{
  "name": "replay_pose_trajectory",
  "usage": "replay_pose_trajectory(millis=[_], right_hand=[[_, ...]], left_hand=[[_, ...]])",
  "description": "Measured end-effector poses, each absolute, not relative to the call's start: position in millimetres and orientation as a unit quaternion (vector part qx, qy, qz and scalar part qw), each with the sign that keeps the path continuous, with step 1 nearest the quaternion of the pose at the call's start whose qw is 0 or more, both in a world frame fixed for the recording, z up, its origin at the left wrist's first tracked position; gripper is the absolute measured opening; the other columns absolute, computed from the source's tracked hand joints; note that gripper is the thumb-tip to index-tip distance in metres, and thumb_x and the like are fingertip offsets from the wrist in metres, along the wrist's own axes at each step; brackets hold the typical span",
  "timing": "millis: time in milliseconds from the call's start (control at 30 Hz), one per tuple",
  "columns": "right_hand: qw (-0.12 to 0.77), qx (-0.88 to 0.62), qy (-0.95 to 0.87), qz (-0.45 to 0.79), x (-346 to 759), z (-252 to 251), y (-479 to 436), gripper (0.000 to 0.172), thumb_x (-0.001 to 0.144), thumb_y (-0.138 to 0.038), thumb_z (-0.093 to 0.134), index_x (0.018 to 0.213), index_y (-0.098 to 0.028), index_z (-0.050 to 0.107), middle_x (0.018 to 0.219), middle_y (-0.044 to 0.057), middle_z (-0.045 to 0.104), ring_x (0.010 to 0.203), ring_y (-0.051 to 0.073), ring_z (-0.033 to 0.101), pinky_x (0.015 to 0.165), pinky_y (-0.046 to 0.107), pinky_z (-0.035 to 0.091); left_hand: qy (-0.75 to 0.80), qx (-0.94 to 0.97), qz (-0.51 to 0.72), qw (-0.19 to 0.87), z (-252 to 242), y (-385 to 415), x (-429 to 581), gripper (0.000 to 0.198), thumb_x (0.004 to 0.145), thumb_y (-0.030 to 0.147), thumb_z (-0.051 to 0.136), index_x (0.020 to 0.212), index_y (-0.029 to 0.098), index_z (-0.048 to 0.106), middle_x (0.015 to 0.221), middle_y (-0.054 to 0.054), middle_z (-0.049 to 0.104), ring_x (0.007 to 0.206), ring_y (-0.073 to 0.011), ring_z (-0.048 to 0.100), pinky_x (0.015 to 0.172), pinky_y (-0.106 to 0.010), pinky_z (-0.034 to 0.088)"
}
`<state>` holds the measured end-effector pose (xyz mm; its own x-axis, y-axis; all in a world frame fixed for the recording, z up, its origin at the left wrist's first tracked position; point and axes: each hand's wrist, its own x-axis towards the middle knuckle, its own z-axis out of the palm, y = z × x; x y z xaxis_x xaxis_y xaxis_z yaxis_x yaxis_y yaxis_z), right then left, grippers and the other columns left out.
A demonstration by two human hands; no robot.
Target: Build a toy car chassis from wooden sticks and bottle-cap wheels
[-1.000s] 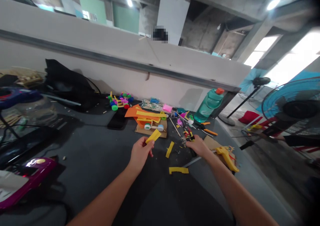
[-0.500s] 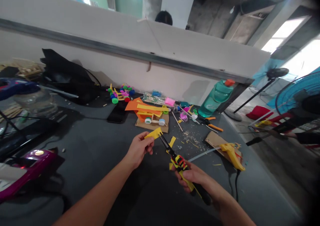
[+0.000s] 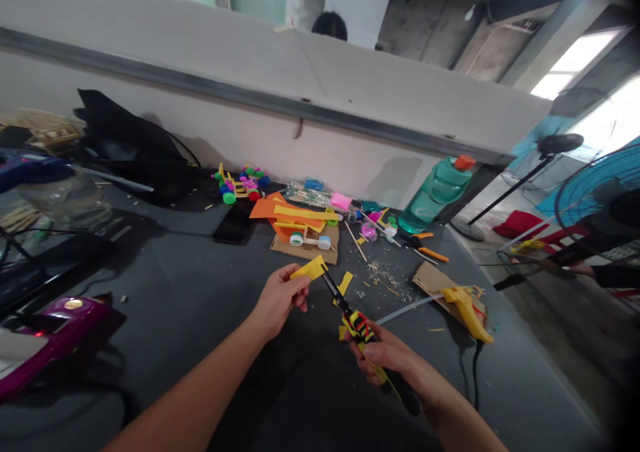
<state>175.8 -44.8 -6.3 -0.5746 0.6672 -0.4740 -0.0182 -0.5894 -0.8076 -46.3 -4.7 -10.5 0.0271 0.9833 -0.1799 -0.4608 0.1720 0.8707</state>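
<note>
My left hand is almost closed, pinching a yellow strip between thumb and fingers, held just above the desk. My right hand wraps firmly round the taped handles of the black scissors, their tips right at the strip's edge. I judge I'm trimming the strip; it wants squaring between the blades before they close

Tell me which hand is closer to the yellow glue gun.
Right. The right hand sits left of the yellow glue gun, not touching it; the left hand sits farther left, beyond the right hand.
</note>
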Motion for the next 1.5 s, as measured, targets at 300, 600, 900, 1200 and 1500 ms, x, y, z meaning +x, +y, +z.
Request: replay_pose_trajectory(millis=[300, 600, 900, 1200, 1500], right_hand=[[0.221, -0.391, -0.388, 0.805, 174.0, -11.9, -44.8, 0.047, 0.064, -0.041, 0.074, 0.1, -0.018, 0.055, 0.075, -0.003, 0.044, 0.055, 0.005, 0.041, 0.046, 0.017, 0.034], [0.23, -0.384, -0.375, 0.811, 173.2, -15.7, -45.8, 0.049, 0.063, -0.041, 0.076, 0.102, -0.017, 0.056, 0.078, -0.002, 0.046, 0.057, 0.006, 0.044, 0.047, 0.018, 0.034], [0.201, -0.371, -0.36, 0.832, 176.2, -31.7, -38.6, 0.053, 0.06, -0.041, 0.078, 0.102, -0.018, 0.055, 0.077, -0.002, 0.047, 0.055, 0.007, 0.045, 0.046, 0.019, 0.036], [0.23, -0.369, -0.376, 0.818, 171.1, -15.7, -47.1, 0.049, 0.065, -0.041, 0.075, 0.102, -0.017, 0.055, 0.076, -0.002, 0.045, 0.056, 0.005, 0.042, 0.048, 0.018, 0.033], [0.236, -0.381, -0.384, 0.807, 169.6, -9.8, -50.8, 0.049, 0.066, -0.043, 0.074, 0.102, -0.017, 0.056, 0.077, -0.001, 0.044, 0.058, 0.006, 0.041, 0.05, 0.019, 0.033]], left_hand=[[0.391, 0.358, 0.498, 0.686, -12.2, -8.6, -44.5, 0.018, 0.069, 0.021, 0.061, 0.057, 0.014, 0.049, 0.047, 0.005, 0.049, 0.032, -0.0045, 0.034, 0.031, -0.019, 0.037], [0.393, 0.357, 0.463, 0.71, -11.0, -9.4, -44.5, 0.024, 0.071, 0.023, 0.052, 0.049, 0.015, 0.046, 0.04, 0.005, 0.043, 0.027, -0.0037, 0.026, 0.027, -0.017, 0.031], [0.377, 0.366, 0.444, 0.725, -12.9, -10.2, -46.3, 0.031, 0.073, 0.025, 0.051, 0.045, 0.017, 0.04, 0.036, 0.006, 0.038, 0.025, -0.0034, 0.021, 0.024, -0.017, 0.026], [0.374, 0.363, 0.439, 0.732, -14.1, -10.1, -45.8, 0.032, 0.075, 0.026, 0.05, 0.046, 0.016, 0.042, 0.036, 0.006, 0.039, 0.025, -0.0032, 0.022, 0.024, -0.016, 0.027], [0.362, 0.352, 0.437, 0.745, -13.7, -10.3, -45.8, 0.032, 0.075, 0.027, 0.05, 0.046, 0.016, 0.043, 0.037, 0.005, 0.04, 0.025, -0.0032, 0.022, 0.024, -0.016, 0.027]])
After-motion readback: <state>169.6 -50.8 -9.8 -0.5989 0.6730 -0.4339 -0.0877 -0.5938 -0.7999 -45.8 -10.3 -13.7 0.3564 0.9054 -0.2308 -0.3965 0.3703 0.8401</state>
